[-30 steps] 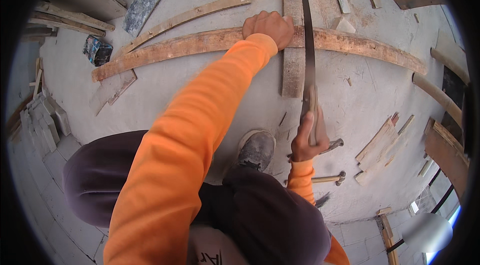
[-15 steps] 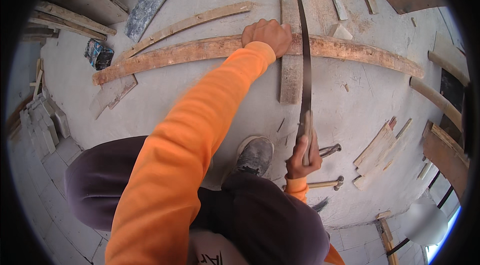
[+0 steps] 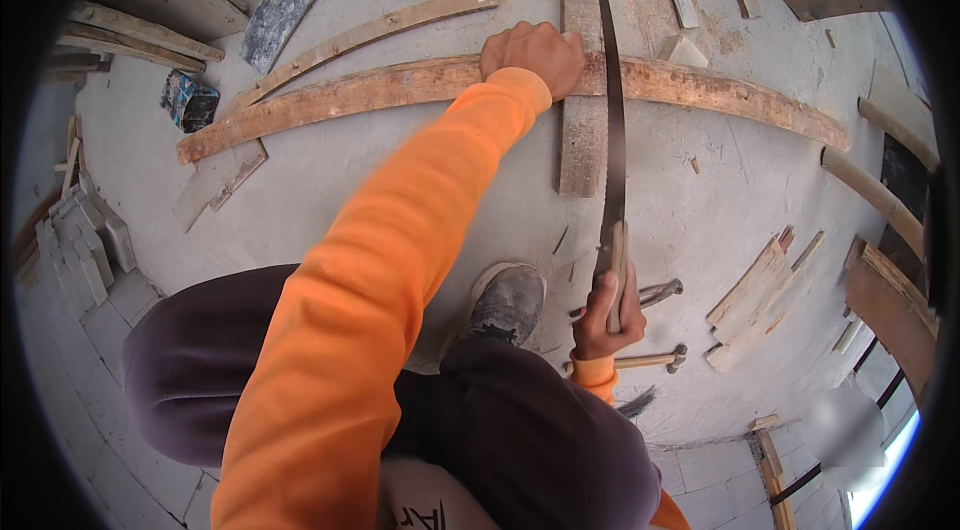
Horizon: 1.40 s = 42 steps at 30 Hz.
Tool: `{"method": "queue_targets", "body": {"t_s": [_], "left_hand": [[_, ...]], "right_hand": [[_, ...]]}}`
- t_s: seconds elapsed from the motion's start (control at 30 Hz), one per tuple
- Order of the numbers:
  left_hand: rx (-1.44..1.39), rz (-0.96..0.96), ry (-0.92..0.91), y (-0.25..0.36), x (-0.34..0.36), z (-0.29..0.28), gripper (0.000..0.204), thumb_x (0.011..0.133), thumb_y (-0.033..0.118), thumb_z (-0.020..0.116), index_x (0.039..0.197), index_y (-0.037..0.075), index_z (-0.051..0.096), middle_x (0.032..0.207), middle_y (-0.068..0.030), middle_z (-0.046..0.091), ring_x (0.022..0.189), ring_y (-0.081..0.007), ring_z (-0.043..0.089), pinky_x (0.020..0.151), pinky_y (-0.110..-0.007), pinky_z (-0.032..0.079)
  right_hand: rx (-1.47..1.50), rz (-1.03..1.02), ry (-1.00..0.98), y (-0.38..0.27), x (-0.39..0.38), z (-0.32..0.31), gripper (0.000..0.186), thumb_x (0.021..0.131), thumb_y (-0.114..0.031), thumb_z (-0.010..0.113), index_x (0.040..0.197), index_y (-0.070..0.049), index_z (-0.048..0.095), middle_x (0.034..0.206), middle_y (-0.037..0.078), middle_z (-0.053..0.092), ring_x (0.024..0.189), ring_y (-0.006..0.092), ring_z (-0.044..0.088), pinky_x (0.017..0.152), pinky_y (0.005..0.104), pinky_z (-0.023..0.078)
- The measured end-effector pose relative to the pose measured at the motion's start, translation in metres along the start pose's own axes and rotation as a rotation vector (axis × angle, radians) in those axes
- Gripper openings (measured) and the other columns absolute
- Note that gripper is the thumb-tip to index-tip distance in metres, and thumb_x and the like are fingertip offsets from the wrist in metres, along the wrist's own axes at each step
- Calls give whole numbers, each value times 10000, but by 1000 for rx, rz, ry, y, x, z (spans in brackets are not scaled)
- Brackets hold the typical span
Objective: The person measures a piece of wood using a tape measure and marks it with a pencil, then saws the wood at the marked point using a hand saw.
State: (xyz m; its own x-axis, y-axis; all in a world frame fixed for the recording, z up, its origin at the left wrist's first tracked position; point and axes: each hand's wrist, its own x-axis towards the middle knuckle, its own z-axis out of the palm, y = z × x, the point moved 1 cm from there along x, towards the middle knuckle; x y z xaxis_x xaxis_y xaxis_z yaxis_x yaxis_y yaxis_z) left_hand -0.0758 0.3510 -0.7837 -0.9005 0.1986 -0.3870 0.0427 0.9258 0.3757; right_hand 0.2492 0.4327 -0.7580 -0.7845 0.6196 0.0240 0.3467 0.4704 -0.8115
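My left hand [image 3: 532, 58] grips a long reddish-brown plank [image 3: 720, 98] that lies crosswise over a short, upright-running board [image 3: 580, 150] on the floor. A long dark saw blade [image 3: 612, 130] lies across the plank just right of my left hand. My right hand [image 3: 608, 315], low in the view beside my shoe [image 3: 510, 295], is closed round the saw's wooden handle [image 3: 618, 255]. Two hammers [image 3: 660, 298] [image 3: 645, 360] lie on the floor near my right hand.
A thin plank [image 3: 390, 25] and a mottled grey board [image 3: 295, 0] lie farther forward. Stacked boards [image 3: 140, 35] and a small patterned packet [image 3: 190, 102] are at the left, white blocks [image 3: 80, 240] below them. Wood offcuts [image 3: 760, 300] and curved pieces [image 3: 870, 190] lie at the right.
My right hand and the saw have moved back toward me, bringing the blade's far tip down into view. My left hand stays on the plank, slightly shifted in the picture.
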Motion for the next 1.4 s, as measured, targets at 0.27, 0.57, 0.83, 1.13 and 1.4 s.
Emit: {"method": "queue_targets", "body": {"t_s": [0.27, 0.57, 0.83, 1.13, 1.4], "left_hand": [[-17, -16, 67, 3, -2, 12, 557, 1013, 376, 385, 907, -1, 781, 986, -243, 756, 978, -387, 715, 941, -484, 538], [-4, -61, -91, 4, -6, -7, 534, 1033, 361, 363, 933, 45, 783, 1033, -185, 762, 1135, -310, 679, 994, -456, 507], [-35, -70, -35, -1, -7, 14, 592, 1013, 389, 357, 909, -7, 785, 996, -255, 753, 998, -408, 710, 978, -480, 526], [13, -51, -67, -1, -5, -7, 551, 1024, 362, 370, 961, 2, 781, 1023, -239, 756, 1031, -361, 714, 941, -463, 549], [19, -30, -42, 0, 4, 9, 604, 1028, 414, 372, 955, -19, 787, 1024, -282, 745, 1017, -431, 716, 973, -492, 529]], "right_hand": [[121, -183, 110, -29, 110, 60, 311, 1000, -96, 685, 1245, 95, 698, 1033, 223, 782, 826, 190, 743, 748, 288, 565], [-14, 87, -20, 3, -46, -28, 401, 1034, -195, 551, 1314, 64, 677, 793, 91, 708, 598, 81, 579, 563, 234, 457], [149, 56, 4, -34, 100, 56, 318, 999, -90, 673, 1247, 108, 688, 1022, 235, 780, 860, 205, 754, 767, 301, 576], [42, 119, -4, -7, 11, 11, 344, 1022, -144, 611, 1279, 70, 691, 898, 146, 747, 710, 125, 664, 646, 252, 517], [263, -188, 130, -27, 125, 80, 316, 974, -78, 707, 1240, 91, 707, 1012, 219, 782, 859, 199, 757, 784, 306, 582]]}}
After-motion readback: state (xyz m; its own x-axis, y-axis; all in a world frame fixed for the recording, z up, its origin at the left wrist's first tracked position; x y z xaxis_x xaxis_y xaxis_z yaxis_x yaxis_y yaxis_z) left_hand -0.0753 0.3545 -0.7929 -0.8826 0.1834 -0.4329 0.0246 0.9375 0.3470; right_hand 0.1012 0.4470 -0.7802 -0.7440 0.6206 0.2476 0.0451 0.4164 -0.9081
